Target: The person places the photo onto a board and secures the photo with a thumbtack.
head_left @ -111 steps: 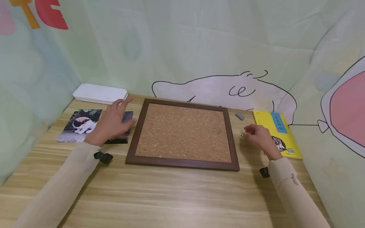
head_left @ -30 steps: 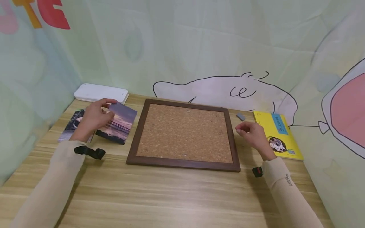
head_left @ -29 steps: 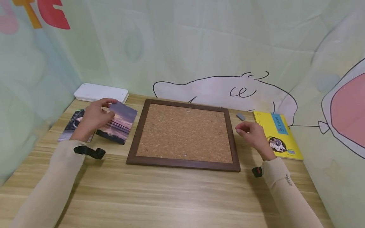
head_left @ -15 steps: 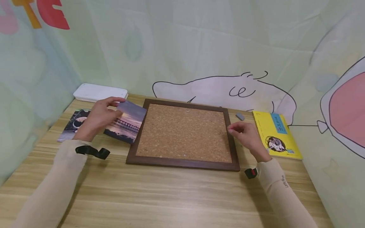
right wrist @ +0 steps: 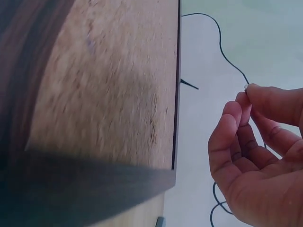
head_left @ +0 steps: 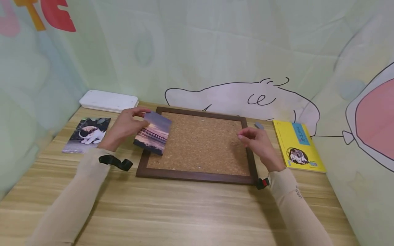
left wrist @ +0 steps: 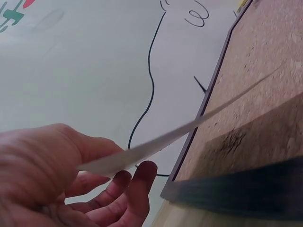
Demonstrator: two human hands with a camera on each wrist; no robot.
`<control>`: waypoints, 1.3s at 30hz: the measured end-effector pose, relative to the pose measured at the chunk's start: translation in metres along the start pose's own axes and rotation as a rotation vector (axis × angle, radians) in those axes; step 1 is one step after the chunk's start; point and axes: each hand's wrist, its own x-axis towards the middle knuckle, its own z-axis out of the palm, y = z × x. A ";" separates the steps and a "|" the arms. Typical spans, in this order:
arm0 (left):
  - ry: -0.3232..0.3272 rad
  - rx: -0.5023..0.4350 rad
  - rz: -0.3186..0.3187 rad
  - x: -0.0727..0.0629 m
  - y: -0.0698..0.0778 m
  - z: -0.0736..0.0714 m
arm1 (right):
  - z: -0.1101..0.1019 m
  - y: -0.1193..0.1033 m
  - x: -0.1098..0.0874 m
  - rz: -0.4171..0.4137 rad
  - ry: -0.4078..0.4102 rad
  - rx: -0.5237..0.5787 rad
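Observation:
My left hand (head_left: 124,124) pinches a photo (head_left: 154,133) of a long pier at sunset by its upper left edge. The photo is tilted and held above the left side of a cork board (head_left: 206,147) with a brown frame. In the left wrist view the photo (left wrist: 156,144) appears almost edge-on between thumb and fingers. Over the board's right side, my right hand (head_left: 260,145) has thumb and forefinger pressed together. A tiny pale, pin-like thing (right wrist: 246,87) pokes out at those fingertips; most of it is hidden.
A cat photo (head_left: 87,135) lies on the table left of the board. Behind it stands a white case (head_left: 107,100). To the right are a small grey block (head_left: 259,125) and a yellow book (head_left: 297,145). Small shiny spots show on the cork. A printed curtain hangs behind.
My left hand has picked the pier photo off the table and carried it rightward over the board. My right hand has moved left from the table to above the board's right side.

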 end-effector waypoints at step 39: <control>-0.002 0.141 0.056 0.019 0.005 0.058 | 0.032 -0.040 0.021 0.002 -0.052 0.043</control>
